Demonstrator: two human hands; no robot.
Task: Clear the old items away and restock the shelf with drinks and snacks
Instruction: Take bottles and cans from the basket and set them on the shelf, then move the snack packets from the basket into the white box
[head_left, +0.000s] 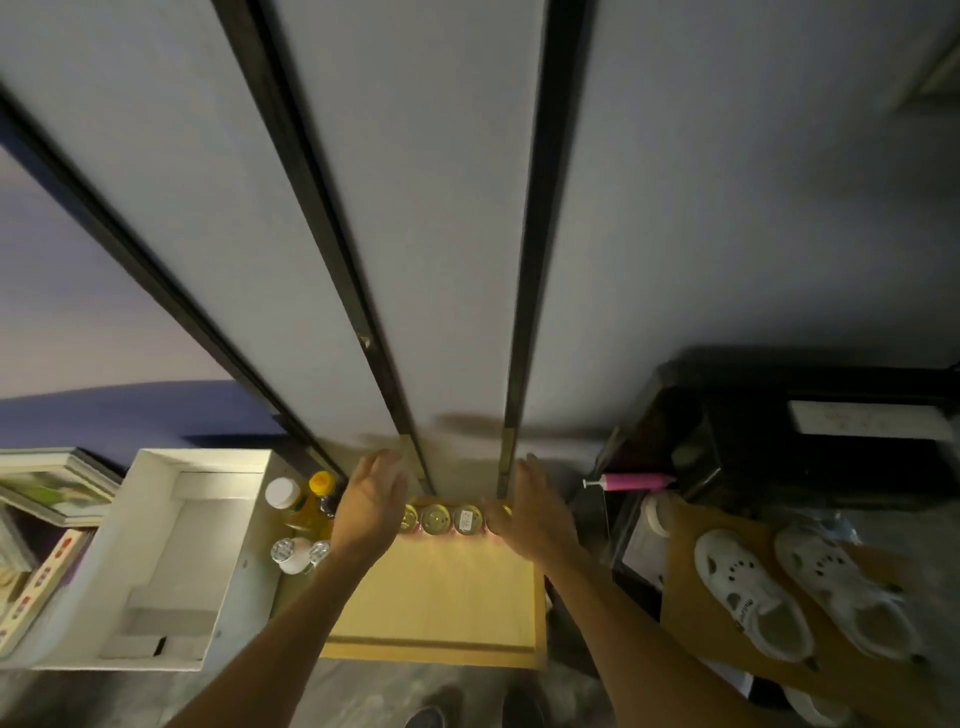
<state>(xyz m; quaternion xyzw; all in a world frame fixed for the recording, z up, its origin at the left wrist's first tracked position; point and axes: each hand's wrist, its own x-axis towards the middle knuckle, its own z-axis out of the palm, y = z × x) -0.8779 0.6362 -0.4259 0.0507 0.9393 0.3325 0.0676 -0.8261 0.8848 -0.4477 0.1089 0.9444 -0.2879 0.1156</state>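
A row of drink cans (451, 518) with yellow tops stands at the back edge of a pale wooden shelf top (441, 597), against the wall. My left hand (371, 501) hovers at the left end of the row, fingers spread, palm facing right. At the right end my right hand (530, 512) does the same with its palm facing left, and its fingers hide the last can. Both hands bracket the row; I cannot tell whether they touch the cans. Several bottles (298, 519), one with an orange cap and one with a white cap, stand left of the shelf.
An empty white box (156, 561) lies at the left, with books beside it. A pair of white clogs (800, 587) rests on brown cardboard at the right. A pink pump (631, 482) and dark furniture stand behind them. Black vertical rails run up the grey wall.
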